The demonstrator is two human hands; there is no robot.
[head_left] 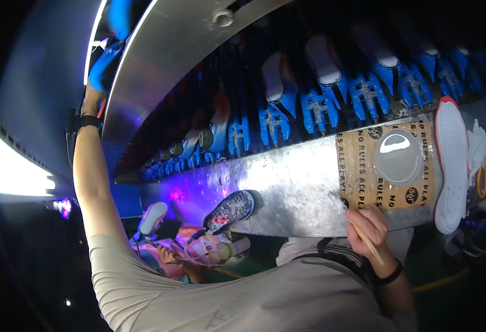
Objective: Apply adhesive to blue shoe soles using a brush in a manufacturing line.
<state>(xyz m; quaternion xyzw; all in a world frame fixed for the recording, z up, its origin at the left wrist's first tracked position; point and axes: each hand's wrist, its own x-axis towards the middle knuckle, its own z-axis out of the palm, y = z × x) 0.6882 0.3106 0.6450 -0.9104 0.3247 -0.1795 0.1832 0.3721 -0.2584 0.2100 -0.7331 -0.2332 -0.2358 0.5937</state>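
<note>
My right hand (369, 227) is closed around the wooden handle of a brush (364, 239). The pale brush tip is over the metal ledge, beside a brown printed cardboard sheet (359, 149). On that sheet stands a round dish (399, 157) of whitish, glossy liquid. My left arm stretches up at the far left, with a dark band on the wrist. Around my left hand (93, 95) is a blue shape (105, 65), either a glove or a shoe form; the fingers cannot be made out.
Blue clamps (276, 124) holding shoe uppers line the back of the metal ledge (292, 182). A white sole with red edging (452, 166) lies at the right, near orange-handled scissors (482, 180). A dark sole (229, 213) overhangs the front edge. A co-worker's hand (168, 255) shows lower left.
</note>
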